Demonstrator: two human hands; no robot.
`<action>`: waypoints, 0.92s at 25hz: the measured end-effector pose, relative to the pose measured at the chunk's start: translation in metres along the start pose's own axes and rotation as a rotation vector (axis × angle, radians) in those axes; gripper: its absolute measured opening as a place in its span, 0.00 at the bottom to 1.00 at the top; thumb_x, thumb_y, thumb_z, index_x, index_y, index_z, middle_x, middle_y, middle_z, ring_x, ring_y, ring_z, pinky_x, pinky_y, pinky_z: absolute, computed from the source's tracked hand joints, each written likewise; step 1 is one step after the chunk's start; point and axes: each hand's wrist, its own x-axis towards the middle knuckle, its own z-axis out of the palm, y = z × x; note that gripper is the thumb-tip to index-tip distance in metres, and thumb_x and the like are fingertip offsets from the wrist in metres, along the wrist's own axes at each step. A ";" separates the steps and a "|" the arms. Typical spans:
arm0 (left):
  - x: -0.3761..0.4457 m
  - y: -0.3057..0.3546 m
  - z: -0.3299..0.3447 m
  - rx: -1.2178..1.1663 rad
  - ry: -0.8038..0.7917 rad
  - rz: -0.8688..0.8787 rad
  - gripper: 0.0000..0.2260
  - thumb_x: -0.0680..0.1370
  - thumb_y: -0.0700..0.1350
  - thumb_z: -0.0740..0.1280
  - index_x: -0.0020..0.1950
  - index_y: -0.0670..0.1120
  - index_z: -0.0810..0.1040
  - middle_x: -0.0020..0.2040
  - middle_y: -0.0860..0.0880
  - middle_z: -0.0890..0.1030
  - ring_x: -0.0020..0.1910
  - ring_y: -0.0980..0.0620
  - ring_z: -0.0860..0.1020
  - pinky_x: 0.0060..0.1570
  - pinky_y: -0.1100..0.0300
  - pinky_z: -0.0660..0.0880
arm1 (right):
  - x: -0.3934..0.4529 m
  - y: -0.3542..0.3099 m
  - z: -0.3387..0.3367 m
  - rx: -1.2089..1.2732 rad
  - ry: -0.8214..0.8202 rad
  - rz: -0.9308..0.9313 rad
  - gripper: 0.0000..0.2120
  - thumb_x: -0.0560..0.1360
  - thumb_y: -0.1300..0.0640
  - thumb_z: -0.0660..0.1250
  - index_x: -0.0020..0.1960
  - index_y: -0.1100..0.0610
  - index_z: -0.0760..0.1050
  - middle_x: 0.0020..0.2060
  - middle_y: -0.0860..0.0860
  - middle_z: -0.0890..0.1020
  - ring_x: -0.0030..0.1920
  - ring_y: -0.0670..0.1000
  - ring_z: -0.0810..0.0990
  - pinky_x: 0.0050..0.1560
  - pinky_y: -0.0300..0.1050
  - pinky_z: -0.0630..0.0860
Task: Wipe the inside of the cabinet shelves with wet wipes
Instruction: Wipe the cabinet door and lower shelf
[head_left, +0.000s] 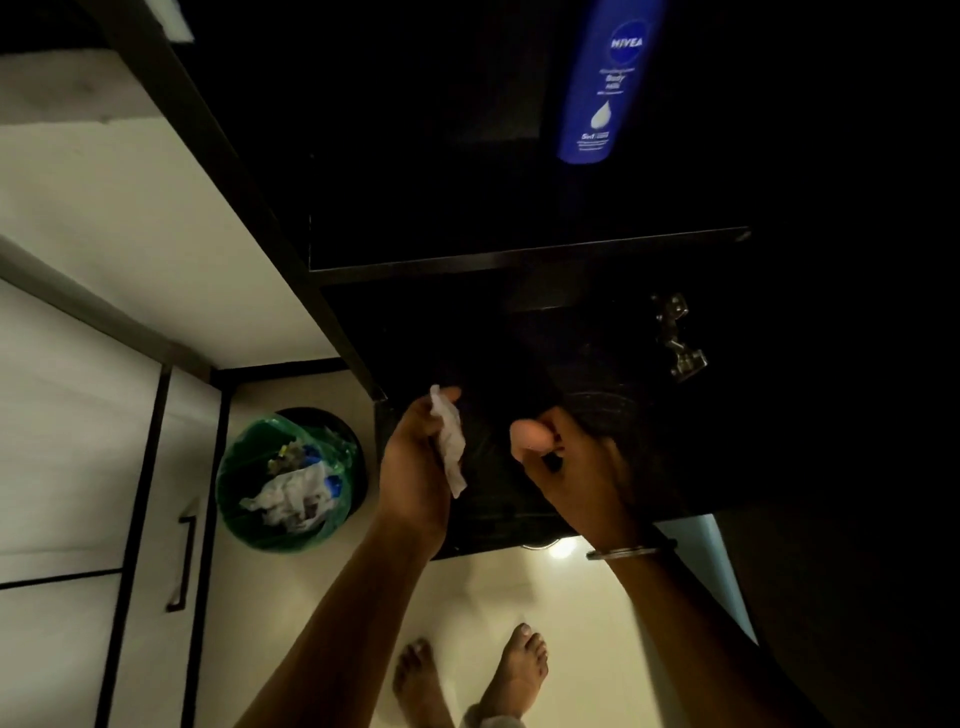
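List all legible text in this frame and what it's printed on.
"NIVEA": white letters on the blue bottle standing in the dark cabinet.
"Body Milk": below the logo on the same bottle, blurred, a likely reading only.
"5in1": near the bottle's base, faint; the small print beside it is unreadable.
No readable text on the wipe, the bin or anything else.

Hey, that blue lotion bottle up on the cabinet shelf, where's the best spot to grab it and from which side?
Probably round its middle, from the open front of the cabinet. The blue lotion bottle stands upright on the dark shelf, tall and slim, its label side facing out with nothing visible beside it. The left hand holds the wet wipe and the right hand a small pinkish object, so free one first.
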 end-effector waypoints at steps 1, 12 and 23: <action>0.004 -0.001 -0.002 0.031 0.013 0.012 0.16 0.81 0.44 0.59 0.68 0.46 0.76 0.64 0.43 0.80 0.65 0.45 0.77 0.62 0.50 0.74 | -0.002 -0.002 -0.002 -0.024 -0.017 -0.007 0.18 0.72 0.46 0.73 0.57 0.51 0.75 0.44 0.49 0.82 0.43 0.51 0.83 0.37 0.37 0.73; 0.035 0.028 0.036 0.154 0.086 0.278 0.06 0.76 0.38 0.72 0.53 0.42 0.83 0.46 0.47 0.86 0.47 0.51 0.85 0.45 0.59 0.81 | 0.045 -0.075 -0.067 0.088 0.034 -0.212 0.16 0.73 0.49 0.73 0.60 0.44 0.80 0.44 0.39 0.79 0.40 0.40 0.80 0.41 0.32 0.77; 0.062 -0.011 0.010 0.498 0.192 0.353 0.07 0.80 0.41 0.66 0.51 0.52 0.82 0.46 0.55 0.84 0.45 0.65 0.80 0.47 0.70 0.75 | 0.152 0.022 -0.029 -0.379 0.058 -0.061 0.13 0.77 0.51 0.65 0.47 0.58 0.85 0.39 0.60 0.85 0.41 0.60 0.84 0.41 0.52 0.81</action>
